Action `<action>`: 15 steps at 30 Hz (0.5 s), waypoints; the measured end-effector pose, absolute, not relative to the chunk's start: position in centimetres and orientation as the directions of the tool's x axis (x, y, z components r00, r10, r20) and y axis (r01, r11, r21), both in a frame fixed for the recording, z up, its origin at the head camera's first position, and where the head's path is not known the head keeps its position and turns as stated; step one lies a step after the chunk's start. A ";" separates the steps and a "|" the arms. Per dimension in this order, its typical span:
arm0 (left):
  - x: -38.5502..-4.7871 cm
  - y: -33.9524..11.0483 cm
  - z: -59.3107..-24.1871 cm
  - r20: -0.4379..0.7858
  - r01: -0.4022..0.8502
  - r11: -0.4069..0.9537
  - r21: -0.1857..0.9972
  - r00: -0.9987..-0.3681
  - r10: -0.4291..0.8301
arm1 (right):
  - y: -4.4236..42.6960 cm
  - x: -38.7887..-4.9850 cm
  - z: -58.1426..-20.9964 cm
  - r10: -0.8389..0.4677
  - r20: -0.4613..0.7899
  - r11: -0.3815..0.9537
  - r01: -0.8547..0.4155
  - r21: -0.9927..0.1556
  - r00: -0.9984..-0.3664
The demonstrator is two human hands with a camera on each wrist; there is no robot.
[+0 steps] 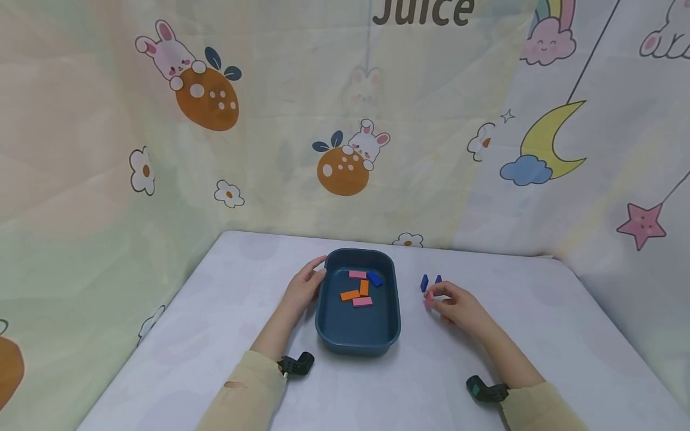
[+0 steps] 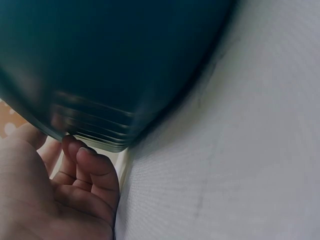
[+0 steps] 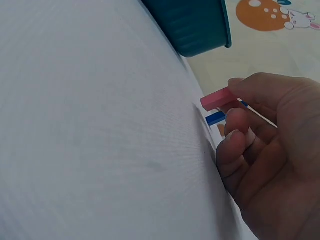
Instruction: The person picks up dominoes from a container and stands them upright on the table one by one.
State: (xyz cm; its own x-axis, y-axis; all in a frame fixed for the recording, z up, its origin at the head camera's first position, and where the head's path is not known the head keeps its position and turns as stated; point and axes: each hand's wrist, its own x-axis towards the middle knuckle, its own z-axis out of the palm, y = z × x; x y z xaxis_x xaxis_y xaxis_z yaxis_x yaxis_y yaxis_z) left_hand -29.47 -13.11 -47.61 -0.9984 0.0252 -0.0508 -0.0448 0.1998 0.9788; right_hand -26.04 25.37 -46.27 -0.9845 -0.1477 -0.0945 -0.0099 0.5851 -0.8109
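Right hand pinches pink block right of tray, beside upright blue blocks on bench; loose pinch could drop it, stray fingers could topple those. Left hand touches tray's left side; can't tell if gripping.

The table is topped in white. A dark blue tray is set on it, with two blue blocks stood nearby.

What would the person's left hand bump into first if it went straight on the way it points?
The dark blue tray: the left hand points at its left side, and the fingertips seem to touch it, though depth is hard to judge.
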 end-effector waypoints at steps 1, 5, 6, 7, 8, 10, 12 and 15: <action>-29.5 -13.1 -47.6 -0.051 -0.045 0.200 0.979 -0.998 0.025 | 25.4 -26.1 -46.4 -0.147 -0.096 0.583 -0.008 -0.812 -0.984; -29.5 -13.1 -47.6 -0.054 -0.049 0.203 0.978 -0.998 0.021 | 25.5 -26.2 -46.7 -0.154 -0.095 0.577 -0.011 -0.817 -0.984; -29.5 -13.1 -47.7 -0.055 -0.050 0.205 0.977 -0.998 0.020 | 25.5 -26.2 -46.8 -0.158 -0.093 0.577 -0.015 -0.817 -0.983; -29.5 -13.1 -47.7 -0.054 -0.049 0.208 0.977 -0.998 0.018 | 25.5 -26.2 -46.9 -0.160 -0.091 0.577 -0.018 -0.817 -0.983; -29.5 -13.1 -47.7 -0.053 -0.048 0.210 0.977 -0.998 0.017 | 25.5 -26.2 -46.9 -0.164 -0.089 0.578 -0.023 -0.816 -0.983; -29.5 -13.1 -47.7 -0.051 -0.046 0.211 0.976 -0.999 0.017 | 25.5 -26.1 -47.0 -0.167 -0.085 0.581 -0.028 -0.813 -0.982; -29.5 -13.1 -47.6 -0.050 -0.046 0.211 0.976 -0.999 0.016 | 25.5 -26.1 -47.0 -0.163 -0.083 0.585 -0.029 -0.811 -0.983; -29.5 -13.1 -47.5 -0.052 -0.047 0.210 0.977 -0.998 0.017 | 25.4 -26.1 -47.0 -0.158 -0.081 0.596 -0.030 -0.802 -0.984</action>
